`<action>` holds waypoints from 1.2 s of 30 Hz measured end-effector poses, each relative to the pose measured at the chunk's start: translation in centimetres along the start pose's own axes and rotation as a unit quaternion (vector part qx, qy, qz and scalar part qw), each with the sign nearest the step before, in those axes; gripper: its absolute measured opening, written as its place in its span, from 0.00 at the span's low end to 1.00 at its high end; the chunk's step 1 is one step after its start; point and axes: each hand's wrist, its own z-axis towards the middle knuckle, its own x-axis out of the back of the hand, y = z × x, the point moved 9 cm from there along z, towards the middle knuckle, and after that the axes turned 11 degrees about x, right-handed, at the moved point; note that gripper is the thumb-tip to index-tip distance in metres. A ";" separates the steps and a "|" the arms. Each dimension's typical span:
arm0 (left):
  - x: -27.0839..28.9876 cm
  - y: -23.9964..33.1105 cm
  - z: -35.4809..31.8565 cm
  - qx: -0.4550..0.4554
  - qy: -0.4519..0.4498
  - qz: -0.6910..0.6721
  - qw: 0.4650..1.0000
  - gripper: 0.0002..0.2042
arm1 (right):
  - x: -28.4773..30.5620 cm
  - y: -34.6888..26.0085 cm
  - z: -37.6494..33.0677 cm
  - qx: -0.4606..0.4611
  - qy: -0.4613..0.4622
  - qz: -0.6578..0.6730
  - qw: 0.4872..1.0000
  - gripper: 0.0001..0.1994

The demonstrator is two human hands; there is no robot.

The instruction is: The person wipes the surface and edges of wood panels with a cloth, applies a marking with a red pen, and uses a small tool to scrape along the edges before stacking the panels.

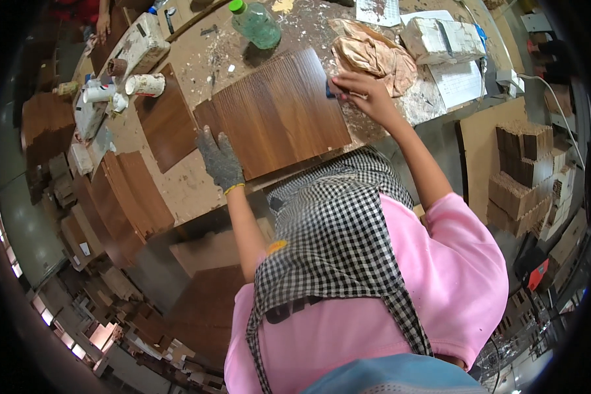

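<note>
A dark brown wood-grain panel [276, 115] lies flat on the worktable in front of me. My left hand [220, 159], in a grey glove, rests with fingers apart on the panel's left edge. At the panel's right edge, my bare right hand [366, 95] pinches a small dark blue piece [329, 89], mostly hidden by the fingers; its kind cannot be made out. Just beyond that hand lies a crumpled, stained peach cloth [377, 56]. To the left of the panel is a narrower brown board [166, 121].
A green plastic bottle [257, 26] stands behind the panel on the stained table [184, 187]. White tubs [145, 85] are at the left, near stacked brown boards [134, 190]. Papers [458, 82] and a wrapped white block [442, 41] lie at the right. Another person's hand [103, 27] shows far left.
</note>
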 end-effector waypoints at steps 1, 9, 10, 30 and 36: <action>-0.2 -0.4 -0.1 0.010 -0.008 0.006 1.000 0.23 | -0.1 -1.2 -1.8 0.005 -0.019 -0.008 1.000 0.24; -0.4 -0.4 0.0 0.023 -0.019 0.013 0.999 0.24 | 1.2 -7.9 -10.4 -0.046 -0.067 0.063 0.995 0.20; -0.3 -0.5 -0.1 0.025 -0.017 0.013 0.999 0.24 | 1.7 -7.7 -9.8 -0.050 -0.068 0.047 0.995 0.21; 2.2 -0.9 -1.7 0.000 -0.023 -0.036 0.999 0.23 | -9.0 -3.1 13.5 0.001 -0.046 -0.163 0.986 0.16; 2.2 -0.9 -1.3 -0.012 -0.043 -0.043 0.998 0.24 | -20.2 -8.3 17.6 0.080 -0.098 -0.140 0.982 0.17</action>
